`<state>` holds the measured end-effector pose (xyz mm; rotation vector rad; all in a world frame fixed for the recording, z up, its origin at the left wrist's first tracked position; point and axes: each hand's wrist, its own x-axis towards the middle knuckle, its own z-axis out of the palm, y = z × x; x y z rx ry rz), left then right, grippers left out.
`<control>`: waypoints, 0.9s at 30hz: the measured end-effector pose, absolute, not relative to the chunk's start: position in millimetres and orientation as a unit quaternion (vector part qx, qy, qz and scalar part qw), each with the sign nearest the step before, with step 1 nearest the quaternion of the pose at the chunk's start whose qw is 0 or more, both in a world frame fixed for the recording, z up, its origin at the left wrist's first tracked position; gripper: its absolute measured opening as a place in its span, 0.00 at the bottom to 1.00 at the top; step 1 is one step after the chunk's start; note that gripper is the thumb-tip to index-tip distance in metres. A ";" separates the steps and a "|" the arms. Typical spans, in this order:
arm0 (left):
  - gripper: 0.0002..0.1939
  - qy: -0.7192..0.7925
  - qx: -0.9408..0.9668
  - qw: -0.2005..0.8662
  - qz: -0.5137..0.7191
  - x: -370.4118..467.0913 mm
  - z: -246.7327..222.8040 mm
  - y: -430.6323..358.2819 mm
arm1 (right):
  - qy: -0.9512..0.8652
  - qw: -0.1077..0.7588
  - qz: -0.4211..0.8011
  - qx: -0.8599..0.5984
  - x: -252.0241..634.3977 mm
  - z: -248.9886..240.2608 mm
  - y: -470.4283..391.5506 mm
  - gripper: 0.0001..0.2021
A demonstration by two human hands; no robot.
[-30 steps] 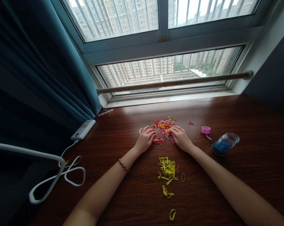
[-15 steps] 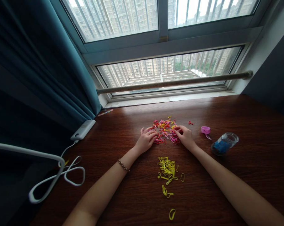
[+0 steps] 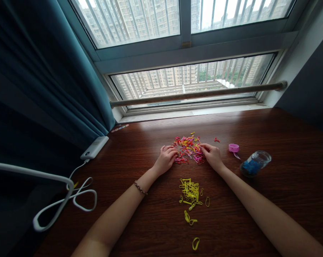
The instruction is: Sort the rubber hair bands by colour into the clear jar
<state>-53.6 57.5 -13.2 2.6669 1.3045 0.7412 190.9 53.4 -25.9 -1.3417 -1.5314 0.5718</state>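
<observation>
A loose pile of small rubber bands [image 3: 188,145] in red, pink, orange and yellow lies on the brown table. At its left edge is my left hand [image 3: 165,160], fingers curled together, with a hint of yellow by the fingertips; what they hold is too small to make out. My right hand [image 3: 212,156] touches the pile's right edge, thumb and fingertips pinched together, their contents hidden. Closer to me, between my forearms, is a heap of yellow rubber bands [image 3: 190,192]. A few single yellow bands [image 3: 196,243] trail from it towards me.
Right of my right hand are a pink ring-shaped piece with a strap [image 3: 233,147] and a clear jar [image 3: 255,164] with blue contents. A small red cluster [image 3: 217,140] lies behind. At left are a white power strip [image 3: 95,147] and its cable [image 3: 93,200].
My left fingertips have drawn back slightly leftwards and curled in. My right hand has shifted a little to the right at the pile's edge. The yellow heap looks the same.
</observation>
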 end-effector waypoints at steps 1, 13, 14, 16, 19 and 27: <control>0.11 0.425 0.871 0.042 0.241 -53.5 -13.0 57.4 | -0.632 0.491 0.237 -0.551 190.8 -24.9 53.0 0.14; 0.11 0.413 0.859 0.068 0.293 -55.2 -11.9 60.4 | -0.604 0.510 0.222 -0.571 189.7 -16.0 49.4 0.10; 0.11 0.417 0.850 0.080 0.312 -56.4 -12.2 61.7 | -0.601 0.511 0.226 -0.571 189.4 -14.9 49.1 0.10; 0.10 0.429 0.822 0.117 0.355 -59.1 -13.4 64.6 | -0.598 0.508 0.258 -0.563 188.2 -10.6 48.8 0.10; 0.09 0.464 0.764 0.185 0.408 -63.2 -17.1 68.7 | -0.620 0.474 0.370 -0.504 185.1 3.0 46.6 0.11; 0.08 0.520 0.674 0.269 0.451 -63.7 -23.7 72.4 | -0.709 0.106 0.642 -0.270 178.8 34.3 22.2 0.14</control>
